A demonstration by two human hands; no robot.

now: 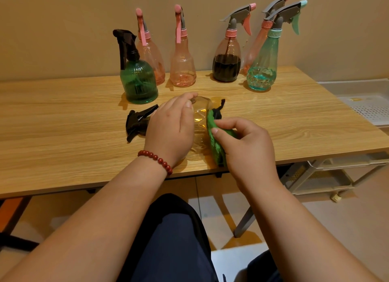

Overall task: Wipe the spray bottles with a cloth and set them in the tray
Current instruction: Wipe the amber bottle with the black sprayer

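Note:
A clear yellowish spray bottle [201, 121] lies on its side on the wooden table [63, 117], its black trigger head [137, 121] pointing left. My left hand [171, 128] grips the bottle's body from above. My right hand [246, 147] pinches a green cloth [215, 140] and presses it against the bottle's right side. At the back stand several upright spray bottles: a dark green one [137, 82], two pink ones [152, 56] [182, 67], one with dark liquid [227, 65], another pink one [255, 48] and a teal one [262, 71]. A white perforated tray [370, 107] sits off the table's right edge.
A wall rises just behind the row of bottles. Below the tray a pale rack [320, 176] stands on the floor by the table's grey leg [245, 222]. My lap, in dark trousers [172, 239], is under the table's near edge.

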